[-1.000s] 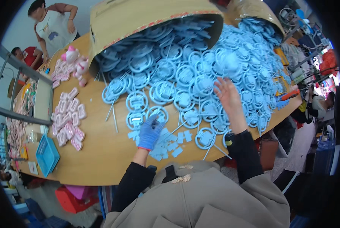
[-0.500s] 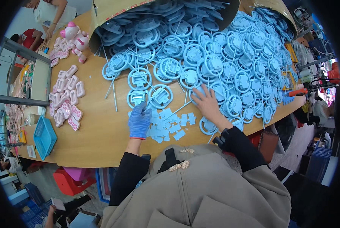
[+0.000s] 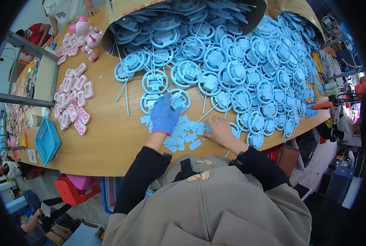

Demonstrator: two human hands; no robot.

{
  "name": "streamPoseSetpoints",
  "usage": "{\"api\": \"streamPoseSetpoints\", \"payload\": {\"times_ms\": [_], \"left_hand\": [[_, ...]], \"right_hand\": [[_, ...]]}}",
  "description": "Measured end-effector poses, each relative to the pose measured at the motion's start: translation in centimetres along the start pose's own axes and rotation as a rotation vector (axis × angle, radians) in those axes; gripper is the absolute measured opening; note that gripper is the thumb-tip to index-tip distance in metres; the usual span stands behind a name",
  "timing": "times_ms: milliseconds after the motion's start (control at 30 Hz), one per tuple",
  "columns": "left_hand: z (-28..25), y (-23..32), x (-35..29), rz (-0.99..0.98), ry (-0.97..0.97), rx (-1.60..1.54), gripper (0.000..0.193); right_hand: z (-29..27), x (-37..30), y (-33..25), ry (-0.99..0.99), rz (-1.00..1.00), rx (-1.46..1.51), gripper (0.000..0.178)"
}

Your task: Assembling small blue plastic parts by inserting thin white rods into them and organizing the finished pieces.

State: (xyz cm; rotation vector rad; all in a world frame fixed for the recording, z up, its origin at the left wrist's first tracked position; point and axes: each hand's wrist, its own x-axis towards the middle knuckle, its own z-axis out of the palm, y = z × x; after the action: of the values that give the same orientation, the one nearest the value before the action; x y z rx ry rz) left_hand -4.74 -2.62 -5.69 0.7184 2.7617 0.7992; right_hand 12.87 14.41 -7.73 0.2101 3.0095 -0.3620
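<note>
My left hand [image 3: 164, 116], in a blue glove, reaches over two light blue ring-shaped plastic parts at the near edge of the pile. Its fingers are apart, touching or just above the right-hand ring [image 3: 182, 97]; the left-hand ring [image 3: 149, 103] shows beside them. My bare right hand [image 3: 222, 132] rests low on the table with fingers curled down onto a small flat blue plate [image 3: 208, 127]; its fingertips are partly hidden. Between the hands lie several loose flat blue plates [image 3: 179, 135]. A thin blue stick crosses them.
A large heap of blue ring parts [image 3: 248, 78] spills from cardboard boxes [image 3: 108, 30]. On the left are pink-and-white plastic pieces [image 3: 73, 98], an assembled pink toy [image 3: 86, 36] and a blue basket [image 3: 47, 141]. A person's hand [image 3: 91, 11] is at the far left.
My right hand has come down from the ring pile to the flat plates, its fingers curling. My left hand has moved from the left-hand ring to the right-hand one.
</note>
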Motion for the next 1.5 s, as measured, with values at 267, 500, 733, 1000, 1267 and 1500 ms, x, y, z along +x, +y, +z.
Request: {"api": "streamPoseSetpoints", "payload": {"times_ms": [267,500,733,1000,1267,1500], "left_hand": [[0.4,0.2,3.3,-0.256,-0.207,-0.046,0.085],[1.6,-0.8,2.6,-0.239,-0.229,-0.390,0.067],[0.3,-1.6,0.5,-0.354,-0.402,-1.192,0.048],[0.9,-1.7,-1.1,-0.167,-0.276,-1.185,0.055],[0.6,-1.4,-1.4,-0.296,-0.239,-1.251,0.071],[-0.9,0.3,-2.3,-0.215,-0.270,-0.945,0.088]], "right_hand": [[0.5,-0.8,0.5,0.085,-0.090,0.135,0.013],[-2.6,1.9,-0.4,0.159,0.132,0.673,0.014],[-4.7,6.2,-4.3,0.176,-0.077,0.716,0.013],[-3.1,7.3,-5.0,0.292,0.066,0.920,0.042],[-2.7,8.1,-4.3,-0.087,0.409,1.469,0.049],[-2.2,7.0,-4.1,0.008,0.421,1.347,0.041]]}}
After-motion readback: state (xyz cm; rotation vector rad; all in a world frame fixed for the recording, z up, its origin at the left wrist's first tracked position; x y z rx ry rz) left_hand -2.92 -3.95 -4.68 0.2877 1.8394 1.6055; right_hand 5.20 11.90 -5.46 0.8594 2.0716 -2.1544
